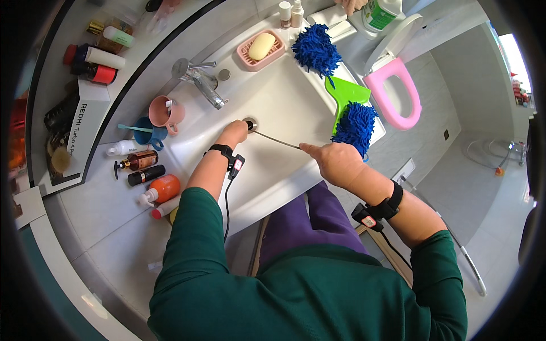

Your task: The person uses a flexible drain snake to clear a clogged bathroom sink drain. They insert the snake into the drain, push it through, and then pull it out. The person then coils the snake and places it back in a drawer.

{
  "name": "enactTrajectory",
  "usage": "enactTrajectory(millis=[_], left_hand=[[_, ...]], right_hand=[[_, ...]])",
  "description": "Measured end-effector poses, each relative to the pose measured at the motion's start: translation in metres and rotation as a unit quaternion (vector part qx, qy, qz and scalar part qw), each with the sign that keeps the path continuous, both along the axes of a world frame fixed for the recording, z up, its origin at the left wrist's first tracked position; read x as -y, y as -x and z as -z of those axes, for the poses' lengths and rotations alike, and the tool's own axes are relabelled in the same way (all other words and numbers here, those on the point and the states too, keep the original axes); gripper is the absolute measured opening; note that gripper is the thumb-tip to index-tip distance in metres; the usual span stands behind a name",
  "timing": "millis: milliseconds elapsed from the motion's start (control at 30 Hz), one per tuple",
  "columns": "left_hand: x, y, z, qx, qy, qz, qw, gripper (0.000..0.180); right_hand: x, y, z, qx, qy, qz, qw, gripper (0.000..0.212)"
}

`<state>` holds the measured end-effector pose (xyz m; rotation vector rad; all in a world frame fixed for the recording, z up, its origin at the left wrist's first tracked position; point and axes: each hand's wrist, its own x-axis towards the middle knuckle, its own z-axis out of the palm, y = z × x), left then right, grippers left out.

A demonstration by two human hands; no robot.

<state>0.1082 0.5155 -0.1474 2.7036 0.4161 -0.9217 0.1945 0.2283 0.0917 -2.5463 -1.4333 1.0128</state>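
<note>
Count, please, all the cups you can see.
2: a pink cup left of the faucet, and a blue cup beside it, lower-left in the picture. Others may be hidden.

the bare left hand's [233,134] fingertips are out of sight at the round metal-rimmed drain [254,128], and the near end of the thin dark flexible wire [276,140] can't be made out there! its other end is lost inside the bare right hand [341,163]. up top, the edge crops another bare hand [352,4]; the green sleeve [199,227] covers part of a pale red-capped tube [165,209].
</note>
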Motion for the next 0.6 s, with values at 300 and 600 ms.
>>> enactTrajectory(millis=[300, 600], left_hand=[[-0.017, -0.002, -0.004, 0.184, 0.213, -0.052, 0.958, 0.014], [-0.019, -0.003, 0.003, 0.103, 0.106, -0.054, 0.988, 0.018]], right_hand=[[-0.002, -0.014, -0.016, -0.012, -0.1, 0.051, 0.994, 0.045], [-0.009, -0.018, -0.003, -0.026, -0.071, 0.052, 0.996, 0.045]])
